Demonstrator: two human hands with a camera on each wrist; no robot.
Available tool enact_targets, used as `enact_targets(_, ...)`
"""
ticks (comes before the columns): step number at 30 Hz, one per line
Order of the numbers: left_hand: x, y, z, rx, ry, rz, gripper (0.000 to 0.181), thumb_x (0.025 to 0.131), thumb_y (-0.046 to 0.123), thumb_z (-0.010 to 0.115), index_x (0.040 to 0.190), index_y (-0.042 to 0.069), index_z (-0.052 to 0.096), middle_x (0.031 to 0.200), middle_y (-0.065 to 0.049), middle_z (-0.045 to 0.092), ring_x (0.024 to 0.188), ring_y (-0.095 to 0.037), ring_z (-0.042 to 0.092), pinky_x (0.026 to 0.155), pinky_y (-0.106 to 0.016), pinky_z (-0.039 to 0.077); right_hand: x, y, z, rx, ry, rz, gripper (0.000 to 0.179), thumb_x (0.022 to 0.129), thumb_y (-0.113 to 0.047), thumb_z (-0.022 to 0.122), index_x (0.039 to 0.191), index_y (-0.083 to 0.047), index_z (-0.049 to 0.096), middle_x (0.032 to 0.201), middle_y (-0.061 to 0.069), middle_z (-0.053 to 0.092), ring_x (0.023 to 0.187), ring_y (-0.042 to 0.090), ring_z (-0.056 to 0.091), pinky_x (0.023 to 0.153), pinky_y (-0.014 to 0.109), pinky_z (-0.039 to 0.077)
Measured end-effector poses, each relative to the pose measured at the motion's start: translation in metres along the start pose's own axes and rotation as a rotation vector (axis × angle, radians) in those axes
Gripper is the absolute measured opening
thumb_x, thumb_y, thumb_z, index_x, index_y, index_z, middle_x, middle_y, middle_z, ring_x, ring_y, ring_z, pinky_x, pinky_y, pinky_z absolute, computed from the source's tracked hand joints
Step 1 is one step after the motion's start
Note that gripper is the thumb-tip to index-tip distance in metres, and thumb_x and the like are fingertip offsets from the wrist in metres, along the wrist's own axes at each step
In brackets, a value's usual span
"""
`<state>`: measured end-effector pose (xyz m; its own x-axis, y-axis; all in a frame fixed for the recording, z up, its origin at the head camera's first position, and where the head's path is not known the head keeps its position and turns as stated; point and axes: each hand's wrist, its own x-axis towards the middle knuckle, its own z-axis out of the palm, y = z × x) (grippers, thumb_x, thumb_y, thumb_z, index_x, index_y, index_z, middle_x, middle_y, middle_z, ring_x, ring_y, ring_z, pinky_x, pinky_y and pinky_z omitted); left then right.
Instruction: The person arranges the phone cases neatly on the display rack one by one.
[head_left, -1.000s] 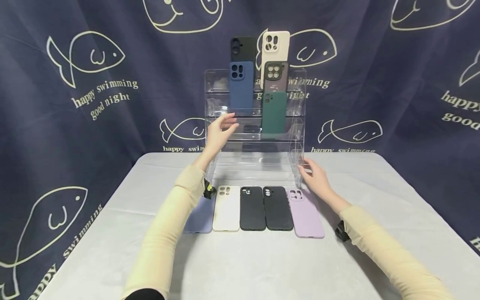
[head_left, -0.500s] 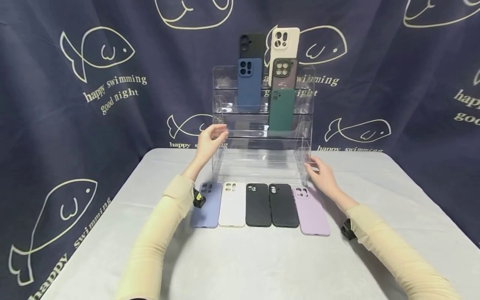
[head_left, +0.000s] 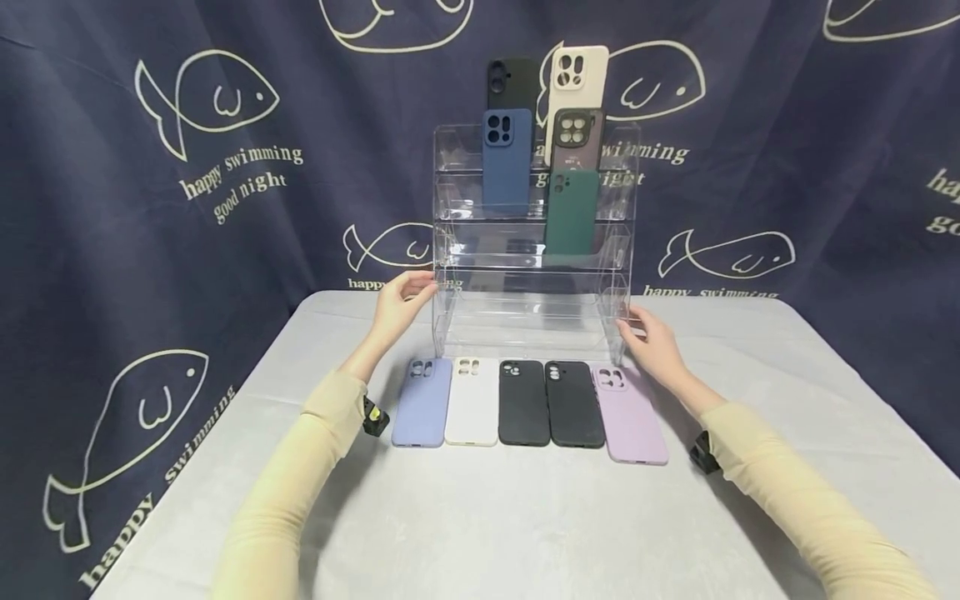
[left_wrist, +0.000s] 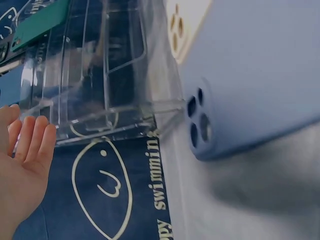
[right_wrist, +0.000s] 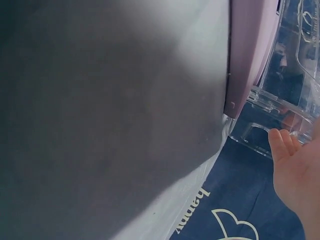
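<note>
A clear plastic tiered display rack (head_left: 525,292) stands on the table between my hands. My left hand (head_left: 401,304) is at its left side, fingers fairly straight and fingertips right at the side panel. On the right side, my right hand (head_left: 652,342) pinches the lower side panel between thumb and fingers. Upright in the rack are a black phone case (head_left: 517,79), a blue case (head_left: 507,171), a white case (head_left: 588,71), a dark translucent case (head_left: 588,150) and a green case (head_left: 572,212).
In a row before the rack lie a periwinkle phone case (head_left: 422,408), a white case (head_left: 472,408), a black case (head_left: 523,408), another black case (head_left: 574,408) and a lilac case (head_left: 632,421). A navy fish-print curtain (head_left: 225,250) hangs behind the pale table (head_left: 495,517).
My left hand has moved down and left, from before the rack's middle tiers to its left side. My right hand stays at the right panel. The head view has shifted slightly.
</note>
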<state>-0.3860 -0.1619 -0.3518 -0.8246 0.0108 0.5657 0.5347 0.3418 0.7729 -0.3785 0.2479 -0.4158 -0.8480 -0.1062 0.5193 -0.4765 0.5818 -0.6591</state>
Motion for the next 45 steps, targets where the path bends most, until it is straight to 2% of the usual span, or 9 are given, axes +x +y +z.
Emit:
enact_targets(7,-0.015,-0.011,-0.010,0.043,-0.021,-0.051,0.027,0.086,0.009,0.067,0.110,-0.002,0.064,0.107,-0.020,0.067,0.094,-0.028,0.066,0.086,-0.028,0.055,-0.003,0.005,0.002,-0.017,0.009,-0.007,0.038,0.095,-0.011,0.053,0.126,0.010,0.048,0.119,0.031,0.057,0.106,0.045,0.058,0.089,0.048,0.051)
enact_targets(13,-0.025,-0.022,-0.019,0.047,-0.092,-0.060,0.028,0.088,0.005,0.064,0.113,-0.008,0.061,0.108,-0.027,0.065,0.098,-0.039,0.063,0.092,-0.043,0.052,-0.003,0.007,0.003,-0.005,0.002,0.001,0.040,0.095,-0.013,0.053,0.127,0.009,0.048,0.121,0.030,0.056,0.108,0.043,0.058,0.090,0.047,0.051)
enact_targets(19,-0.041,-0.006,-0.029,0.111,-0.140,-0.100,0.029,0.089,0.002,0.060,0.114,-0.013,0.058,0.110,-0.031,0.062,0.101,-0.043,0.061,0.094,-0.049,0.050,-0.003,0.007,0.003,-0.001,-0.002,-0.003,0.041,0.096,-0.014,0.053,0.128,0.010,0.047,0.123,0.031,0.054,0.108,0.045,0.057,0.090,0.049,0.050)
enact_targets(21,-0.043,-0.012,-0.033,0.136,-0.142,-0.087,0.029,0.089,0.004,0.062,0.114,-0.011,0.059,0.109,-0.029,0.063,0.099,-0.041,0.063,0.092,-0.046,0.052,-0.003,0.006,0.002,0.000,-0.001,-0.004,0.041,0.096,-0.014,0.053,0.128,0.009,0.047,0.123,0.031,0.054,0.109,0.045,0.057,0.091,0.048,0.049)
enact_targets(25,-0.044,-0.039,-0.043,0.187,-0.154,-0.068,0.028,0.088,0.007,0.064,0.112,-0.007,0.061,0.105,-0.025,0.066,0.096,-0.037,0.064,0.090,-0.043,0.054,-0.002,0.005,0.001,-0.004,-0.001,-0.002,0.041,0.096,-0.013,0.052,0.129,0.009,0.046,0.123,0.031,0.054,0.109,0.044,0.056,0.091,0.049,0.049)
enact_targets(26,-0.046,-0.041,-0.045,0.205,-0.158,-0.057,0.027,0.087,0.006,0.065,0.111,-0.006,0.062,0.103,-0.024,0.067,0.094,-0.036,0.065,0.088,-0.043,0.055,-0.001,0.005,0.001,-0.008,-0.001,-0.001,0.041,0.096,-0.014,0.052,0.129,0.009,0.046,0.123,0.030,0.054,0.109,0.044,0.056,0.092,0.049,0.049)
enact_targets(35,-0.059,-0.052,-0.058,0.348,-0.240,0.034,0.031,0.085,0.004,0.066,0.113,-0.009,0.060,0.098,-0.023,0.067,0.089,-0.035,0.065,0.082,-0.044,0.057,-0.001,0.003,-0.002,-0.014,-0.004,-0.001,0.041,0.096,-0.013,0.052,0.129,0.010,0.046,0.124,0.031,0.053,0.109,0.045,0.055,0.091,0.050,0.049)
enact_targets(42,-0.067,-0.050,-0.058,0.526,-0.312,0.117,0.029,0.085,0.008,0.066,0.111,-0.004,0.063,0.105,-0.019,0.067,0.094,-0.033,0.065,0.086,-0.045,0.054,-0.001,0.003,-0.001,-0.012,-0.006,0.000,0.042,0.096,-0.014,0.052,0.129,0.010,0.045,0.126,0.031,0.052,0.110,0.044,0.056,0.091,0.049,0.050)
enact_targets(45,-0.068,-0.050,-0.056,0.563,-0.332,0.143,0.027,0.085,0.009,0.066,0.109,-0.003,0.064,0.105,-0.017,0.067,0.093,-0.032,0.064,0.085,-0.045,0.054,-0.002,0.003,-0.001,-0.008,-0.004,0.004,0.042,0.096,-0.014,0.052,0.129,0.010,0.045,0.125,0.031,0.053,0.109,0.044,0.056,0.092,0.049,0.049)
